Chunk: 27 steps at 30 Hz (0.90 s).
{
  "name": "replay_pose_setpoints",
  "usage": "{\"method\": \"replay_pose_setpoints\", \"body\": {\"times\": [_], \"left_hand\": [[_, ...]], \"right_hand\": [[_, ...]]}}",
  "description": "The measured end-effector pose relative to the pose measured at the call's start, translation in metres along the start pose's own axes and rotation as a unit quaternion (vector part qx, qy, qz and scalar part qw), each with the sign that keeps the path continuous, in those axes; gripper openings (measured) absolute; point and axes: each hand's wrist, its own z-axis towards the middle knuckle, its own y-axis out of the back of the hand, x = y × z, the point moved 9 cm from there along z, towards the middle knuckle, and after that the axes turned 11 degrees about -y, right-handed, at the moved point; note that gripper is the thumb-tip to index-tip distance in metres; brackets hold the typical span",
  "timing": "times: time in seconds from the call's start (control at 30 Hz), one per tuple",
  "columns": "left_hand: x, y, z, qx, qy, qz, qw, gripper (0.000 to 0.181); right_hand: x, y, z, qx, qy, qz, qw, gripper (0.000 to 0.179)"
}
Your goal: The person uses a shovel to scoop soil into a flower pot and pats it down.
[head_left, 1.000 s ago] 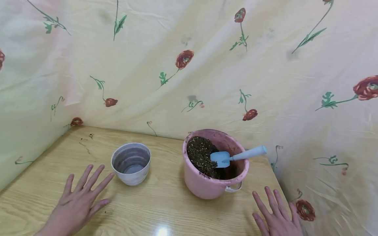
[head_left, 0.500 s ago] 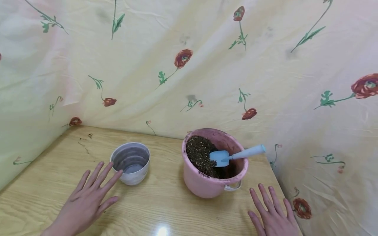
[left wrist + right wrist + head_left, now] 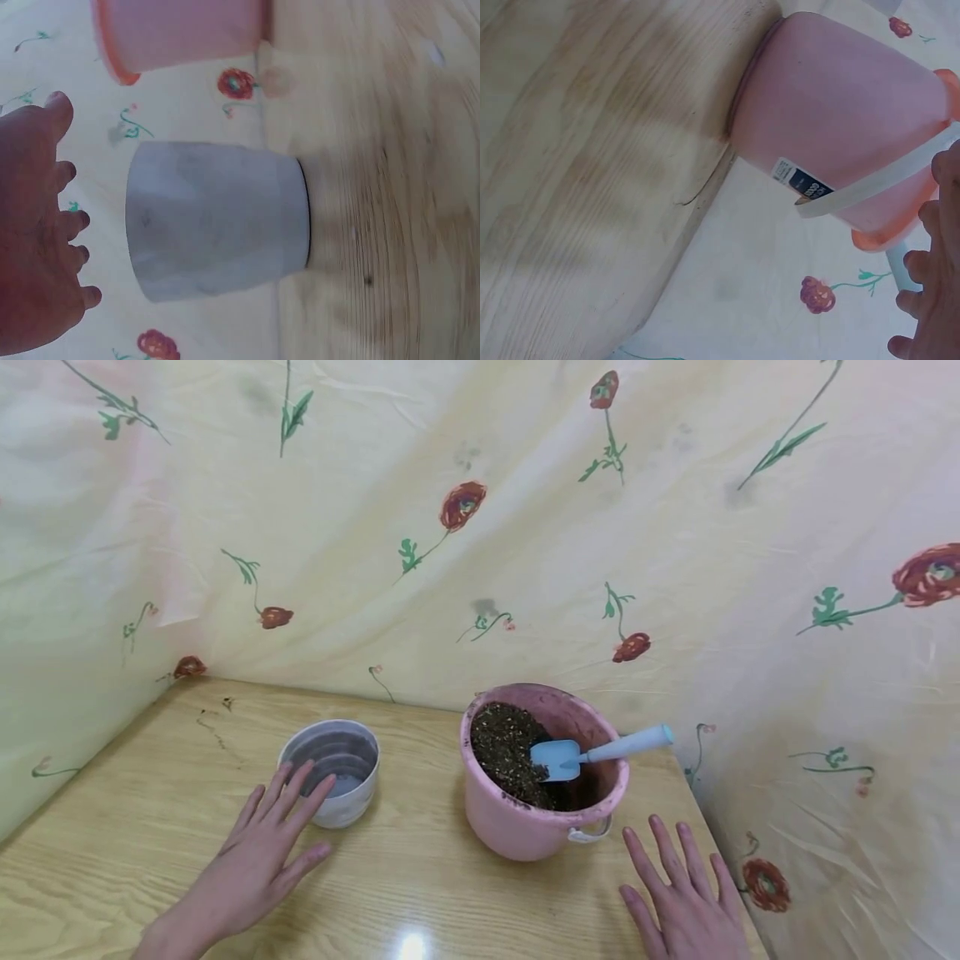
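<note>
My left hand (image 3: 255, 864) hovers with fingers spread, its fingertips overlapping the near rim of a grey-white flower pot (image 3: 347, 810) in the head view. Nothing but a bare bottom and ridged walls shows inside the pot. In the left wrist view a gap separates the fingers from the pot (image 3: 217, 221). To the right stands a pink bucket (image 3: 502, 831) holding dark potting soil (image 3: 504, 752). A light-blue hand trowel (image 3: 626, 746) lies in it, blade on the soil, handle over the rim. My right hand (image 3: 686, 902), fingers spread, is in front of the bucket's right side, holding nothing.
Both vessels stand on a wooden table (image 3: 420, 893). Floral cloth (image 3: 360, 527) hangs behind and at both sides. The bucket's white handle (image 3: 885, 176) hangs down its side. A few dark crumbs (image 3: 227, 702) lie at the back left.
My left hand has moved right and forward to the flower pot's rim. My right hand has come slightly forward and left towards the bucket. Pot, bucket and trowel stay put.
</note>
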Motion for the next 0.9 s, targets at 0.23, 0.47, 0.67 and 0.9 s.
{"method": "replay_pose_setpoints", "body": {"times": [0.23, 0.47, 0.67, 0.9], "left_hand": [[-0.001, -0.005, 0.006, -0.017, 0.019, -0.106, 0.994, 0.072], [-0.002, -0.001, 0.008, -0.067, 0.023, -0.198, 0.9777, 0.068], [-0.001, 0.009, 0.011, -0.121, 0.032, -0.24, 0.9627, 0.06], [0.0, 0.023, 0.011, -0.207, 0.04, -0.251, 0.9448, 0.051]], "right_hand": [[0.008, 0.012, 0.005, -0.038, 0.013, 0.056, 0.9976, 0.063], [0.012, 0.024, 0.009, -0.078, -0.014, 0.099, 0.9919, 0.061], [0.012, 0.045, 0.011, -0.193, -0.005, 0.194, 0.9619, 0.067], [-0.004, 0.047, 0.01, -0.191, -0.107, 0.285, 0.9333, 0.063]]}}
